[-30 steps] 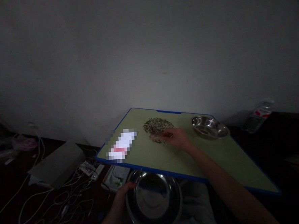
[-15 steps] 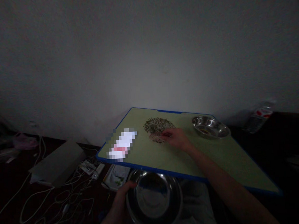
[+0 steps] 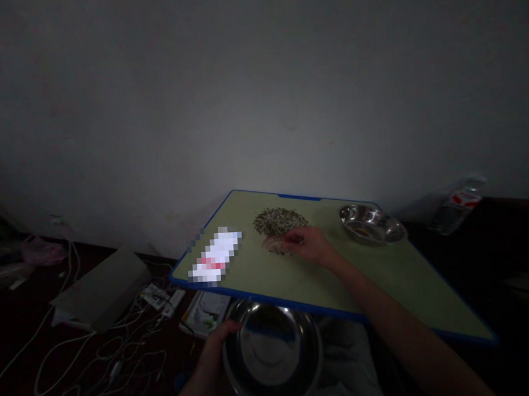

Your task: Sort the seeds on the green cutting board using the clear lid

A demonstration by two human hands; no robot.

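My left hand (image 3: pixel 217 347) grips the left rim of a shiny metal bowl (image 3: pixel 271 353), thumb over the edge, just below the table's near side. Over the green tabletop (image 3: pixel 332 283), my right hand (image 3: pixel 310 246) has its fingers curled together at the near edge of a pile of small dark and pale grains (image 3: pixel 278 220). Whatever sits between those fingertips is too small and dim to make out. A thinner scatter of grains lies beside the fingertips. Further right on the tabletop rests a second metal bowl (image 3: pixel 373 224).
A blurred-out bright phone-like screen (image 3: pixel 216 254) lies on the table's left. Blue edging (image 3: pixel 270 297) rims the tabletop, which stands close to a wall. On the floor at left are a box (image 3: pixel 102 285) and tangled cables (image 3: pixel 116 350). A plastic bottle (image 3: pixel 457 204) is at right.
My right hand has shifted very slightly left at the grains' near edge, and the small scatter beside its fingers looks a little different. My left hand and its bowl stay put.
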